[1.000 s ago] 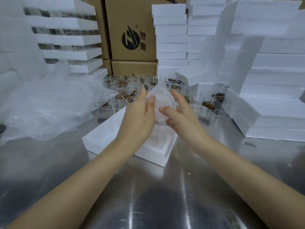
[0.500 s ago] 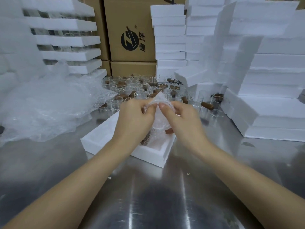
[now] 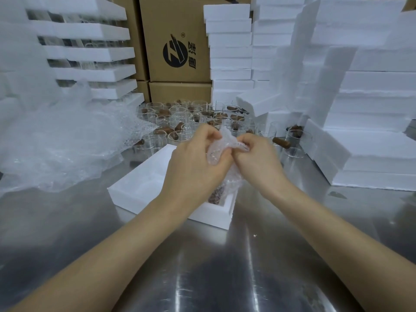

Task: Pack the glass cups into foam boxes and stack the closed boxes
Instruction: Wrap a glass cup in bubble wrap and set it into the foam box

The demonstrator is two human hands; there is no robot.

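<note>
- The fingers of the left hand (image 3: 193, 158) are curled and pinch the top of a twisted piece of bubble wrap (image 3: 219, 149).
- The fingers of the right hand (image 3: 256, 161) are also curled and pinch the same wrap from the other side. The two hands are just beside each other.
- The wrap hangs down between the palms into the right end of an open foam box (image 3: 144, 185).
- The cup inside the wrap is mostly hidden. Only its brown handle (image 3: 215, 195) shows through the plastic, low in the box.
- The box lies on a shiny metal table (image 3: 202, 266), and both bare forearms reach in over it.
- Behind the box stand many loose glass cups (image 3: 180, 118) with brown handles.
- A big heap of plastic wrap (image 3: 67, 140) lies to the left.
- White foam stacks (image 3: 371, 109) rise on the right.
- Brown cardboard cartons (image 3: 177, 41) stand at the back.
</note>
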